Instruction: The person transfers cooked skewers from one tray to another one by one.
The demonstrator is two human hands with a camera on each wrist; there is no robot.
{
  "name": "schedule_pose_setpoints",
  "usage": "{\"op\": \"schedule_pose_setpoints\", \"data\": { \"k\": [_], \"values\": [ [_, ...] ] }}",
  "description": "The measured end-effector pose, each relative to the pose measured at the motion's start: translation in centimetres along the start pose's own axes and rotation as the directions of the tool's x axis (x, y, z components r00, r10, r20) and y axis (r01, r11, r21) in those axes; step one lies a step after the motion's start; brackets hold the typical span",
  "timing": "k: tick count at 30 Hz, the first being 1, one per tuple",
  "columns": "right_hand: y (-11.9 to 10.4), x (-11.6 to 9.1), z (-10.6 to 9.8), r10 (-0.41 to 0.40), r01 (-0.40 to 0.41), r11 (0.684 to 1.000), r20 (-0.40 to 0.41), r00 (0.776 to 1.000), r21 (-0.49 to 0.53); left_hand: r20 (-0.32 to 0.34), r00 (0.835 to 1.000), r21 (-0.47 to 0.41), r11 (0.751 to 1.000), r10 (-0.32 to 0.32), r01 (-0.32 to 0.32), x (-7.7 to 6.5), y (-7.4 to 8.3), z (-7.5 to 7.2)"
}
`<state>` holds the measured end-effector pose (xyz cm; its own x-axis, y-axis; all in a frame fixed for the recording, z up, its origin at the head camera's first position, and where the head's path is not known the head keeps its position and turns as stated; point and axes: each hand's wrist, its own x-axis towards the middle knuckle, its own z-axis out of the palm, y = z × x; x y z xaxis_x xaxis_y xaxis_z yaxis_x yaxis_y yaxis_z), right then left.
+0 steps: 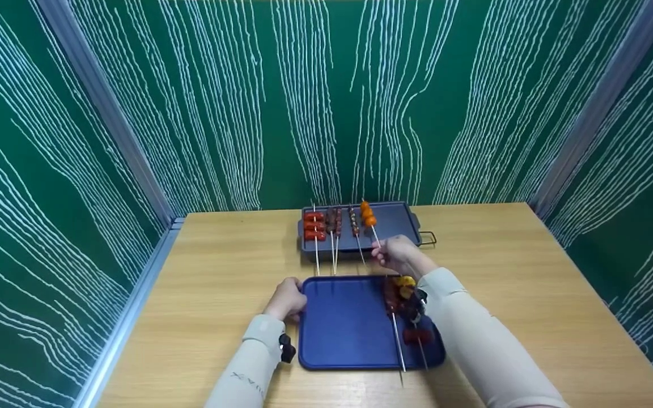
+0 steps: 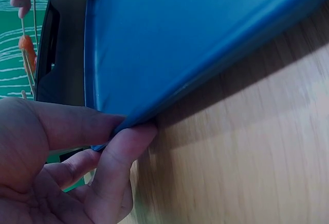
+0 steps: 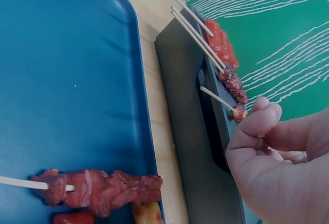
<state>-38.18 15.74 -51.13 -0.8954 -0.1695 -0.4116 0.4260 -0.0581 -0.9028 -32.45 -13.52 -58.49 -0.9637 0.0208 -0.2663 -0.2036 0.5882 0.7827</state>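
Observation:
My left hand (image 1: pixel 288 298) pinches the rim of a blue tray (image 1: pixel 346 334) at its upper left corner; in the left wrist view the thumb and a finger (image 2: pixel 131 142) meet across that rim. Above the dark grill pan (image 1: pixel 391 221), my right hand (image 1: pixel 397 252) pinches the stick of a skewer of orange balls (image 1: pixel 367 214). Whether those balls touch the pan I cannot tell. A meat skewer (image 3: pixel 103 190) and a skewer with yellow and red pieces (image 1: pixel 406 286) lie on the tray's right side, the latter partly hidden by my right wrist.
On the pan's left half lie a skewer of red pieces (image 1: pixel 314 225), two dark meat skewers (image 1: pixel 333 220) and a thin skewer of small pieces (image 1: pixel 353 221). Their sticks overhang the front edge. A wire handle (image 1: pixel 428 238) juts out at the pan's right. Green walls (image 1: pixel 349 102) enclose the wooden table (image 1: pixel 219 255).

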Motion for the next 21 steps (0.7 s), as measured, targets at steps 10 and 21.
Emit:
{"op": "schedule_pose_setpoints", "data": {
  "k": [10, 21],
  "values": [
    [-0.7, -0.9, -0.2, -0.036, 0.035, 0.999, 0.037, 0.999, 0.012, -0.006, 1.000, -0.006, 1.000, 0.021, -0.021, -0.2, 0.0, 0.0],
    [-1.6, -2.1, -0.7, -0.051, 0.053, 0.998, 0.076, 0.996, -0.024, -0.011, 0.999, 0.010, 0.999, 0.033, -0.032, -0.6, 0.0, 0.1]
  ]
}}
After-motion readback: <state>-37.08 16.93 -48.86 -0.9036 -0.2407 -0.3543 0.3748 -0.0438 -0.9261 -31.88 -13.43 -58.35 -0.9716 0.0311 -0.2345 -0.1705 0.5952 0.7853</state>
